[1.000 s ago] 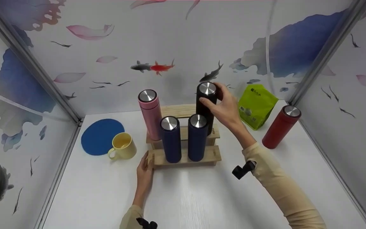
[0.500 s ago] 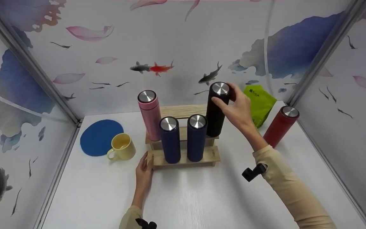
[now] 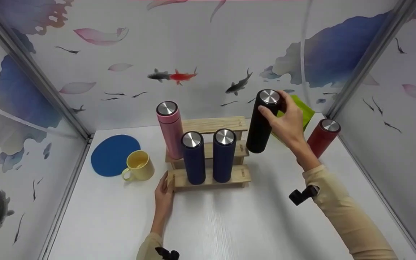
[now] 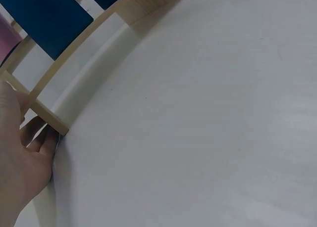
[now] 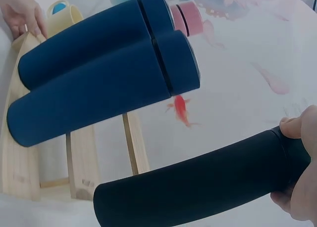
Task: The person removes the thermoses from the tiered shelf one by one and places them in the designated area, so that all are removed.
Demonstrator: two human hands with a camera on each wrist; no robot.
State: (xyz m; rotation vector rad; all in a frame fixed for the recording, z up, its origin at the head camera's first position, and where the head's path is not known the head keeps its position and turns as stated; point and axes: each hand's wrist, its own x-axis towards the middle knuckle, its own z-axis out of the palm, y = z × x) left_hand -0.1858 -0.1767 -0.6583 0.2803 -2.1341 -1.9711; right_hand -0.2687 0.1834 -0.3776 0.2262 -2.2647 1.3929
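Observation:
My right hand (image 3: 286,121) grips a black thermos bottle (image 3: 260,126) near its steel-topped lid, thumb in front and fingers behind. The bottle tilts slightly, its base just beyond the right end of a stepped wooden rack (image 3: 239,174). With thumb and fingers, my left hand (image 4: 22,155) holds that rack's front left corner. Two dark blue thermos bottles, one left (image 3: 194,160) and one right (image 3: 224,159), stand on the front step. On the middle step at the left is a pink thermos bottle (image 3: 171,135). The rack's top step (image 3: 213,124) is bare.
A red thermos bottle (image 3: 323,137) stands at the right, partly behind my right wrist. My right hand partly covers a green pouch (image 3: 304,112) at the back. Left of the rack are a yellow mug (image 3: 141,168) and a blue round mat (image 3: 112,155). Printed walls enclose the white table (image 3: 208,224).
My right hand has moved the black bottle rightward off the rack's middle step, past its right end. The left hand and the other bottles stay where they were.

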